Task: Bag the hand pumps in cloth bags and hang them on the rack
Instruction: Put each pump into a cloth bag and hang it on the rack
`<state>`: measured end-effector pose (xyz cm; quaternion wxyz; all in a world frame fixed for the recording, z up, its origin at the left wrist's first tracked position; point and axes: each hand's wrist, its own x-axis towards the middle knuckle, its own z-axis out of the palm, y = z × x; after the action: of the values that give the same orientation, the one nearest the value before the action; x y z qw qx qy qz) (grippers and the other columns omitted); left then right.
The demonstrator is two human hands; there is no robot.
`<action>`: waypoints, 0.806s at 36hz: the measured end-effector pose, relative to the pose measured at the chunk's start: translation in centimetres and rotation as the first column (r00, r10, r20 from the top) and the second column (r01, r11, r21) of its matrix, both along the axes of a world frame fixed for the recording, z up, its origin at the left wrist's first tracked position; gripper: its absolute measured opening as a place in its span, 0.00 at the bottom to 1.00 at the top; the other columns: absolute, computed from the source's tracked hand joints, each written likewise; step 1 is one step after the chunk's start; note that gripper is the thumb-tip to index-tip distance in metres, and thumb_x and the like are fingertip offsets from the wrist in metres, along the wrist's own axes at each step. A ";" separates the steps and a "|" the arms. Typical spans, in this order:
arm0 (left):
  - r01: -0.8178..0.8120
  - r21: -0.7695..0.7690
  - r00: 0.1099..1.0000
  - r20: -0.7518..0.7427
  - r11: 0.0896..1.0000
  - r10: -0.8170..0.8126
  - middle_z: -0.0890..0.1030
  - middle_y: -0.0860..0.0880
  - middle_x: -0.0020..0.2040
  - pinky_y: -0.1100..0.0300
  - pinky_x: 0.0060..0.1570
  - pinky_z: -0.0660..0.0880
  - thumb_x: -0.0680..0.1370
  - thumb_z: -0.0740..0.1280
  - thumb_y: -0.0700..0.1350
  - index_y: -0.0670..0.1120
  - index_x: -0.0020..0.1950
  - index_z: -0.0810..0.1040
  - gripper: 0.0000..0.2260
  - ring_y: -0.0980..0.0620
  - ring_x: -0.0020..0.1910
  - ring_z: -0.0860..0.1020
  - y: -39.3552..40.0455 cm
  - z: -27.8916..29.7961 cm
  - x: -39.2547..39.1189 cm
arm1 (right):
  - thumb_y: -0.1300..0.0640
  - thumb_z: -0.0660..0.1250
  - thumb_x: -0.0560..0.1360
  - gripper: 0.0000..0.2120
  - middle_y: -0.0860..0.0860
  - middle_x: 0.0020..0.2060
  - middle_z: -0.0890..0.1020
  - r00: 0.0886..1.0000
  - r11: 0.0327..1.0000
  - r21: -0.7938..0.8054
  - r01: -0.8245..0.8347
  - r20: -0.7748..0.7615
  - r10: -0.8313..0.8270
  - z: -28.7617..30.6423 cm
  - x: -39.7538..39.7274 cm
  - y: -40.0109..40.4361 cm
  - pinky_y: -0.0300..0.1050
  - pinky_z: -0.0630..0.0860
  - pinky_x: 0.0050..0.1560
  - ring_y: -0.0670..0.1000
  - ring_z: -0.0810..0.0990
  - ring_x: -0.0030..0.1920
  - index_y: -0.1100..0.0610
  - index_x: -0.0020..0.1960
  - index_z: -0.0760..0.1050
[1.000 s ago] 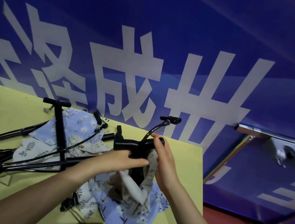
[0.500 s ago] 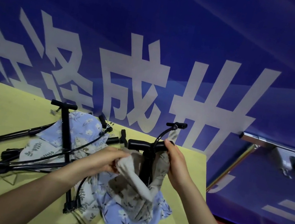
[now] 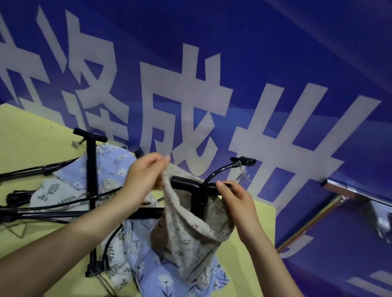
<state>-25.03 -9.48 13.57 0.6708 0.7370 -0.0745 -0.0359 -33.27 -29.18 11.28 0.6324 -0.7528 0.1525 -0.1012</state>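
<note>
beige cloth bag (image 3: 190, 235) (mouth pinched) by left hand (image 3: 144, 177).

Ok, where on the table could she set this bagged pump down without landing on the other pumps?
Bare yellow table at the far left corner, left of the upright T-handle pump. Another bare strip along the near left edge, below the lying pumps. The middle is crowded: pumps, hoses and floral cloth bags overlap there.
</note>
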 end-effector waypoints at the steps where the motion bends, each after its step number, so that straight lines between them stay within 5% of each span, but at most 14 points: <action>1: -0.028 -0.101 0.996 -0.082 0.994 0.019 0.69 0.50 0.27 0.60 0.33 0.70 0.80 0.64 0.44 0.44 0.35 0.71 0.14 0.53 0.28 0.69 0.1 0.2 0.3 | 0.47 0.66 0.77 0.11 0.50 0.42 0.84 1.000 1.000 -0.002 -0.014 -0.010 0.014 -0.1 -0.1 0.0 0.44 0.74 0.45 0.49 0.81 0.43 0.53 0.47 0.81; 3: -0.055 -0.243 0.982 -0.191 0.969 0.008 0.71 0.50 0.29 0.61 0.37 0.72 0.80 0.64 0.44 0.44 0.36 0.73 0.13 0.55 0.28 0.71 0.3 0.5 0.7 | 0.47 0.65 0.78 0.10 0.49 0.42 0.84 1.000 1.000 0.000 -0.029 -0.008 0.029 -0.3 -0.2 0.0 0.43 0.74 0.46 0.47 0.81 0.44 0.53 0.47 0.81; 7: 0.084 -0.291 0.980 -0.148 0.953 -0.132 0.78 0.50 0.36 0.58 0.49 0.73 0.80 0.63 0.44 0.44 0.38 0.78 0.12 0.56 0.37 0.76 -0.2 0.5 0.3 | 0.49 0.65 0.78 0.09 0.45 0.41 0.82 0.999 0.999 -0.031 -0.044 0.007 0.044 -0.3 -0.1 0.3 0.36 0.72 0.42 0.39 0.79 0.40 0.53 0.47 0.81; 16: 0.290 0.002 0.957 0.033 0.957 -0.289 0.81 0.52 0.57 0.57 0.64 0.72 0.81 0.61 0.39 0.45 0.52 0.80 0.08 0.55 0.63 0.76 -0.4 -0.4 0.2 | 0.48 0.63 0.79 0.12 0.47 0.38 0.81 1.000 0.999 0.031 -0.018 0.011 0.018 -0.8 0.1 0.0 0.44 0.73 0.45 0.48 0.79 0.41 0.55 0.47 0.79; 19: 0.317 0.015 0.948 0.008 0.948 -0.317 0.82 0.55 0.57 0.55 0.64 0.72 0.82 0.59 0.40 0.47 0.50 0.80 0.10 0.57 0.63 0.76 -0.4 -1.2 0.0 | 0.49 0.61 0.80 0.13 0.46 0.31 0.73 0.998 0.988 0.147 0.040 0.042 -0.047 -1.3 0.0 -0.2 0.42 0.65 0.40 0.45 0.70 0.33 0.56 0.44 0.75; 24: 0.428 -0.093 0.890 -0.128 0.899 -0.437 0.77 0.43 0.50 0.54 0.51 0.76 0.83 0.57 0.42 0.53 0.53 0.78 0.11 0.45 0.52 0.77 -0.1 -2.3 -0.9 | 0.52 0.58 0.82 0.14 0.47 0.29 0.70 0.984 0.975 0.198 0.104 0.124 -0.130 -1.7 -0.2 -0.3 0.44 0.65 0.44 0.46 0.69 0.33 0.59 0.42 0.70; 29: 0.473 0.007 0.877 -0.096 0.881 -0.470 0.81 0.58 0.52 0.64 0.54 0.75 0.82 0.59 0.44 0.55 0.60 0.77 0.11 0.59 0.56 0.78 -0.5 -2.4 -1.8 | 0.52 0.57 0.82 0.14 0.48 0.30 0.69 0.985 0.979 0.191 0.078 0.137 -0.105 -1.9 -0.1 -0.2 0.44 0.65 0.46 0.47 0.68 0.34 0.59 0.42 0.68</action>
<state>-26.87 -10.03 11.17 0.6331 0.7044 -0.2203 -0.2331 -33.41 -29.37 9.38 0.7035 -0.6737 0.1490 -0.1706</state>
